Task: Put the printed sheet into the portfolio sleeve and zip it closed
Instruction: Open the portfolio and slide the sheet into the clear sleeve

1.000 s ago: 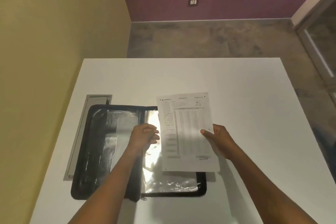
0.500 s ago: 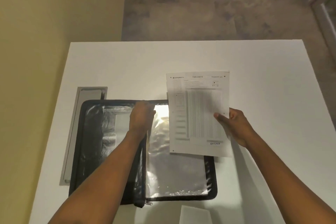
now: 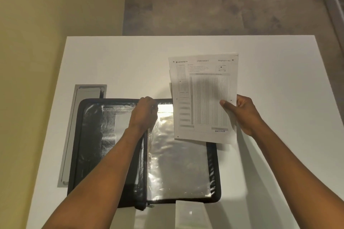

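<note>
Left hand (image 3: 143,115) covers the portfolio (image 3: 89,145) spine at its far edge; fingertips curl out of sight, so whether they pinch the clear sleeve (image 3: 178,161) cannot be told. Left forearm hides the spine below that, down to the zip pull at near edge. Printed sheet (image 3: 203,98) screens the portfolio's far-right corner and part of the right hand (image 3: 243,115): only thumb shows on the sheet's face, other fingers behind. Sheet's table rows too fine to read; header partly legible. Glare washes out sleeve interior. Pale object (image 3: 191,214) near the portfolio's near edge is blurred, cut off by frame bottom, unidentifiable. Grey strip (image 3: 71,135) left of the portfolio partly under it.
</note>
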Demonstrator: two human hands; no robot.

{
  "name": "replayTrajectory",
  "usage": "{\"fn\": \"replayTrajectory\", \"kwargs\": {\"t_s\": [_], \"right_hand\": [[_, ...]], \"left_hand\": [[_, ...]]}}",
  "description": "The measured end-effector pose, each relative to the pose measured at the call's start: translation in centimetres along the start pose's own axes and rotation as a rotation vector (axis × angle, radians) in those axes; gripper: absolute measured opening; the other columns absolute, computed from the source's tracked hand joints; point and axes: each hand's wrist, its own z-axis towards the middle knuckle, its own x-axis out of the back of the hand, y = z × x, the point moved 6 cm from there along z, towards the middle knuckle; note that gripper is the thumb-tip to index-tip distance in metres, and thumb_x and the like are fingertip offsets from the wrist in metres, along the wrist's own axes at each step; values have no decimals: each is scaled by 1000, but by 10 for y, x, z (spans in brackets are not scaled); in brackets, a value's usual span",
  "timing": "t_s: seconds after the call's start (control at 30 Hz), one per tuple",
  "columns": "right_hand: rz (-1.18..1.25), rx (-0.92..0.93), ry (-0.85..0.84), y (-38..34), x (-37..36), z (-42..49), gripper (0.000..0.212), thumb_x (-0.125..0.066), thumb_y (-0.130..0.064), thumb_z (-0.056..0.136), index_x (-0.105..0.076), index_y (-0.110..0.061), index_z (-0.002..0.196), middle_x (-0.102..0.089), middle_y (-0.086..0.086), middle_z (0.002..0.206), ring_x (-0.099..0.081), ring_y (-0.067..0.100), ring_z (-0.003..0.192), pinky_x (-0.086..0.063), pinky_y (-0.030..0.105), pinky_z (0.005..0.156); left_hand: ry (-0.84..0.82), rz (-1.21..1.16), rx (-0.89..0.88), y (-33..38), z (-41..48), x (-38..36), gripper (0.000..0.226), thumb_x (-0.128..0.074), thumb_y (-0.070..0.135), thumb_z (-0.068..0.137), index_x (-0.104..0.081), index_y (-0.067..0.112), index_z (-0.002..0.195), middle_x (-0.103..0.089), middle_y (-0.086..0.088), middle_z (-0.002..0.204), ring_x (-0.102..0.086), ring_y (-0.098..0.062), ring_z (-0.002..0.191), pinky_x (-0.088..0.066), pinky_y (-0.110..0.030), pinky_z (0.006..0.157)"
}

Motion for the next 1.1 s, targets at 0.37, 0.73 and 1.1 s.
{"fn": "replayTrajectory", "kwargs": {"t_s": [0.37,0.73,1.1], "right_hand": [[-47,148,41,-64,-8,37,29,-73,-16,97,-75,-11,125,-80,-10,109,-79,12,100,-64,30,92],[-95,247,21,-114,-16,59,35,-72,-14,98,-71,-10,132,-77,0,123,-77,15,109,-61,37,99],[-164,291,-62,-136,-47,68,36,-70,-16,100,-69,-9,135,-75,-3,126,-75,14,111,-62,28,95]], "left_hand": [[-105,-80,-34,3,14,0,12,-65,12,82,-76,13,76,-74,0,78,-65,-24,75,-54,-36,69],[-62,-68,-48,-1,14,-4,10,-70,26,88,-79,29,84,-70,16,94,-57,-9,83,-50,-31,72],[-54,-16,-140,8,6,-3,10,-65,24,94,-72,21,88,-70,11,90,-63,-14,76,-46,-28,66]]}}
